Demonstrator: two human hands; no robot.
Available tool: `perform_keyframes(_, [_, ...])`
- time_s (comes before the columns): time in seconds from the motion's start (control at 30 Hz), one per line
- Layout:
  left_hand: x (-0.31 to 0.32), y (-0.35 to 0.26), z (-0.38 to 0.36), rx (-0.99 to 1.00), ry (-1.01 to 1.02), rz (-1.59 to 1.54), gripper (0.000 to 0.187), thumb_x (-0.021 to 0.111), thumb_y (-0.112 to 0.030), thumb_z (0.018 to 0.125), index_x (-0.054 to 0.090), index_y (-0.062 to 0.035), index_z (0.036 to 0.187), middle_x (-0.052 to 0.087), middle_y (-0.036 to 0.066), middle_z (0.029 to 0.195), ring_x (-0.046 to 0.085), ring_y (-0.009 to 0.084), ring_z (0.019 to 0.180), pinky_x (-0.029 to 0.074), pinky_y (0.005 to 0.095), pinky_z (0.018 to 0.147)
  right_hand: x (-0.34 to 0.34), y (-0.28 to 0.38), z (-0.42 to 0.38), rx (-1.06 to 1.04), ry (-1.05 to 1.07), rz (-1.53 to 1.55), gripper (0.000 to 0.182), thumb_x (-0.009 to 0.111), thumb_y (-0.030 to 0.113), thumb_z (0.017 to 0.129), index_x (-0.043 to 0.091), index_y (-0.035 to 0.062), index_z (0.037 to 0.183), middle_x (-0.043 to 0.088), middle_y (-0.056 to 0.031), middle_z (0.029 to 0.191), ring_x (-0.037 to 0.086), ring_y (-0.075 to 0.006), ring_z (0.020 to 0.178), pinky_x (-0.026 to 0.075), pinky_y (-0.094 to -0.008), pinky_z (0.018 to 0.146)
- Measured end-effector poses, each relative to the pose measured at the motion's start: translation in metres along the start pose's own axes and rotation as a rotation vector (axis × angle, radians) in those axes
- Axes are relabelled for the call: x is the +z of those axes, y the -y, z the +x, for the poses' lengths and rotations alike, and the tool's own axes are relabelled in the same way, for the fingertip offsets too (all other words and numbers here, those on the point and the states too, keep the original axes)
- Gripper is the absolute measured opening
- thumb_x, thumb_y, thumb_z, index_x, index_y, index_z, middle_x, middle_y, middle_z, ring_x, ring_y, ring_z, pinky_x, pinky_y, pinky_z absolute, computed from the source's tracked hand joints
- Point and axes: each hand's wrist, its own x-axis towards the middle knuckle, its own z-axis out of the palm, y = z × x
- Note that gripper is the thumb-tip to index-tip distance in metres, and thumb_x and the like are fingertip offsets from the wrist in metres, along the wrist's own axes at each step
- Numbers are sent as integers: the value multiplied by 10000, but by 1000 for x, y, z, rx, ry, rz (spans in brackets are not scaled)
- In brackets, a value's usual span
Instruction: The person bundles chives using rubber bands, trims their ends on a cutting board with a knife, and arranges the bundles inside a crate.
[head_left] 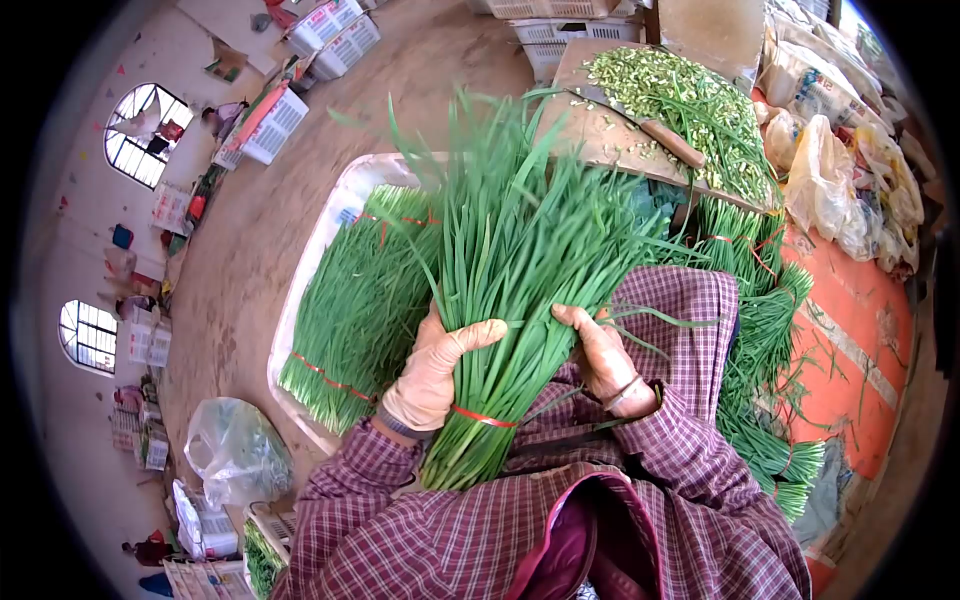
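**Both hands on a banded bundle of greens, held over the lap**

The L hand (430, 380), in a pale glove, is wrapped round one side of the green bundle (530, 260), thumb laid across the front. The R hand (600, 360) grips the opposite side, thumb pressed on the leaves; its other fingers are mostly hidden, so exact hold = can't tell. Bundle is tilted, cut ends down nr the lap, leaf tips fanned up & out. A red band (484, 417) circles it low, just below the hands. Tips are blurred, so prob. in motion.

Step in hand, my read: two-handed handling of an already banded bundle, e.g. evening or checking it. Next move, if it's more of the same, calls for light, matched pressure L & R, w/ stems kept together above the band & stray leaves on the R side gathered in. Risk: squeezing too hard might bruise leaves; too slack & the upper part could splay.

Nearby: white crate (300, 408) on the L w/ banded greens (360, 300) in it; more bundles (765, 330) on the R, beside/on an orange sheet (850, 330). Ahead, the knife (672, 143) rests on the surface (585, 140) by chopped greens (690, 100), apart from both hands.
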Motion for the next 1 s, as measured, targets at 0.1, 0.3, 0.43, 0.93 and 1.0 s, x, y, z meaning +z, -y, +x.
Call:
perform_keyframes(0.1, [-10, 21, 0, 20, -44, -45, 726, 765, 21, 847, 419, -69, 1479, 612, 63, 1341, 614, 193, 1179, 469, 351, 1067, -34, 20, -8, 57, 91, -540, 494, 742, 256, 937, 579, 59, 1359, 643, -127, 1253, 645, -236, 1108, 537, -364, 959])
perform_keyframes(0.3, [3, 18, -2, 154, -95, 89, 531, 790, -105, 849, 578, -5, 1325, 685, 85, 1203, 665, 195, 1068, 522, 345, 985, -11, 115, -36, -223, 157, -1130, 319, 718, 333, 956, 731, 16, 923, 698, -63, 680, 670, -107, 549, 491, -235, 458])
perform_keyframes(0.43, [16, 15, -4, 131, -95, 100, 515, 788, -74, 847, 583, -12, 1316, 682, 74, 1201, 657, 181, 1066, 515, 329, 982, 48, 119, -31, -377, 257, -726, 204, 705, 193, 971, 710, 2, 897, 680, -39, 738, 589, -59, 551, 473, -205, 495])
perform_keyframes(0.93, [29, 8, -8, 142, -64, 13, 646, 831, -24, 819, 513, -30, 1381, 656, 51, 1225, 641, 159, 1086, 535, 308, 967, 66, 79, 16, -588, 176, -1040, 274, 793, 258, 819, 689, 32, 935, 677, -86, 674, 674, -244, 654, 516, -361, 645])
perform_keyframes(1.0, [30, 6, -10, 102, -39, 30, 744, 789, -22, 820, 424, -35, 1468, 573, 62, 1336, 567, 193, 1217, 462, 355, 1064, 66, 77, 16, -603, 164, -1007, 277, 794, 261, 817, 689, 37, 942, 676, -84, 671, 672, -242, 647, 513, -363, 640])
